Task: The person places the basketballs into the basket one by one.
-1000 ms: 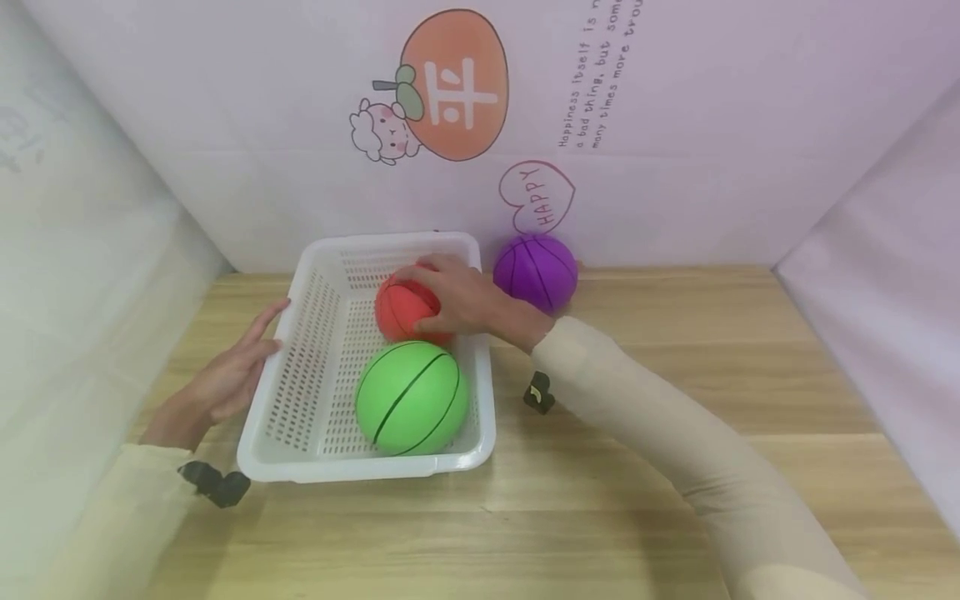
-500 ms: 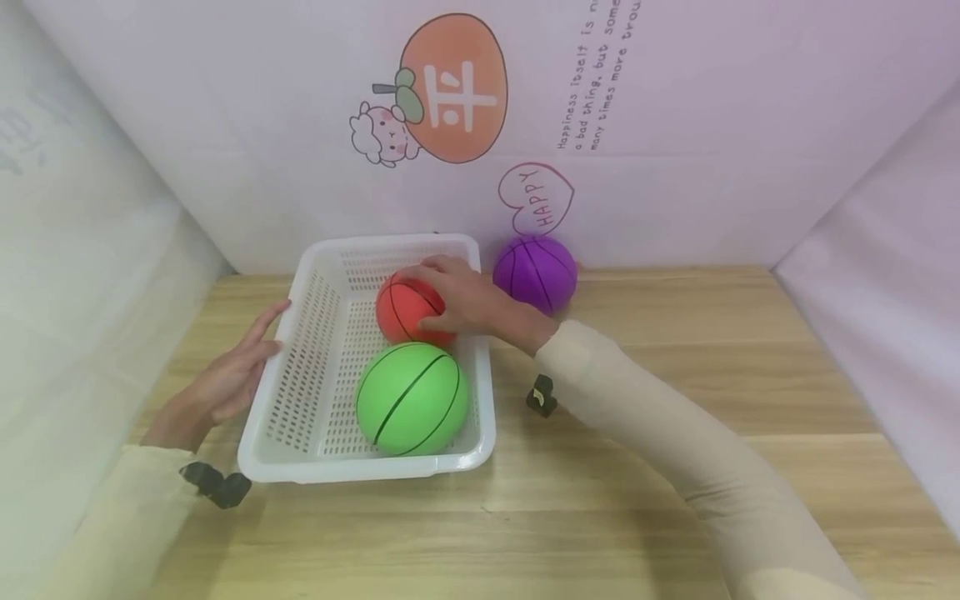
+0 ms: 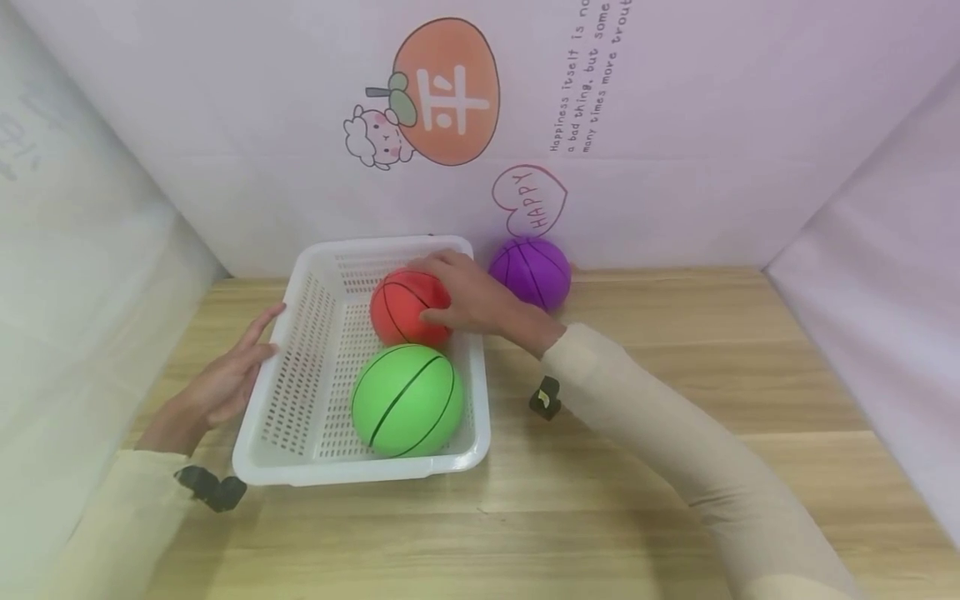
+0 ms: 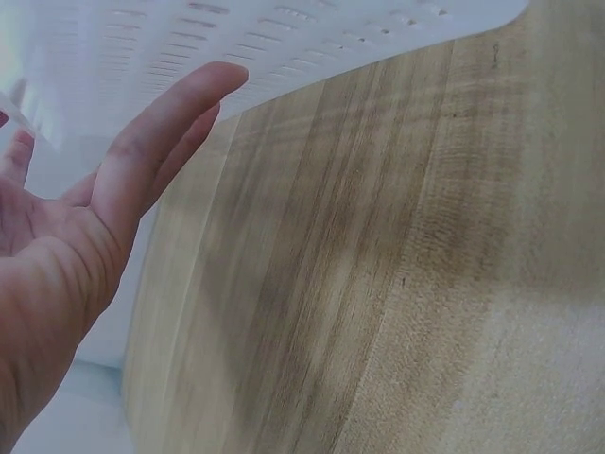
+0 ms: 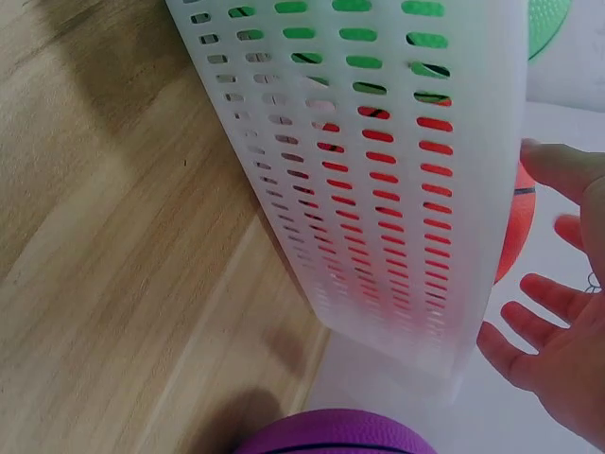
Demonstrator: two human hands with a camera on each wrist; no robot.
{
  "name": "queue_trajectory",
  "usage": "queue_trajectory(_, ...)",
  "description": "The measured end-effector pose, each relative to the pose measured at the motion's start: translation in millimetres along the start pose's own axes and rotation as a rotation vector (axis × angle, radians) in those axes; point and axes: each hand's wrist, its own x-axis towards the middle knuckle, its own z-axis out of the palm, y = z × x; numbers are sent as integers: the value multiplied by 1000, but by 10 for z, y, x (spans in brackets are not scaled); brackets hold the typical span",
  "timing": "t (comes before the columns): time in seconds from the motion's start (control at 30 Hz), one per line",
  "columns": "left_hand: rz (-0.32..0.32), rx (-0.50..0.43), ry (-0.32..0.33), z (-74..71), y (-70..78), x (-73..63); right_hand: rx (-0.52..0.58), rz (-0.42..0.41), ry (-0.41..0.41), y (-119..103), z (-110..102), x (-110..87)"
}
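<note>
A white perforated plastic basket (image 3: 258, 475) stands on the wooden table, with two basketball-patterned balls inside. The red ball (image 3: 397, 312) lies toward the back right of the basket, and the larger green ball (image 3: 405, 404) is in front of it. My right hand (image 3: 468, 292) reaches over the right rim with fingers and thumb loosely spread at the red ball's right side; in the right wrist view the fingers (image 5: 529, 326) are extended beside the rim. My left hand (image 3: 228, 379) has its fingers straight, fingertips at the basket's left side wall.
A purple ball (image 3: 530, 273) sits outside the basket, by the back wall, just behind my right wrist. White printed cloth (image 3: 660, 167) closes off the back and both sides. The wooden table (image 3: 675, 358) extends to the right and front.
My right hand has loosened and drawn slightly right and back from the red ball, whose dented side has rounded out. The left hand and basket hold still; the view shifts slightly.
</note>
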Motion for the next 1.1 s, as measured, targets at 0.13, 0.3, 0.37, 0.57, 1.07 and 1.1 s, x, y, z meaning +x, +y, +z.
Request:
queue_trajectory(0.13,8,-5,-5,0,-3,2,15,0,9,37,-26,-24)
queue_trajectory(0.3,16,-24,-17,1,3,4,11,-17,11,75,-51,-49)
queue_trajectory(0.37,19,-31,-21,0,5,3,8,-21,11,84,-61,-55)
queue_trajectory(0.57,18,-17,-25,-1,0,-1,-23,-32,14,92,-95,-78)
queue_trajectory(1.07,11,36,-35,2,1,-16,43,-6,63,167,-152,-204)
queue_trajectory(1.1,12,34,-35,-1,0,-15,53,7,66,167,-160,-215)
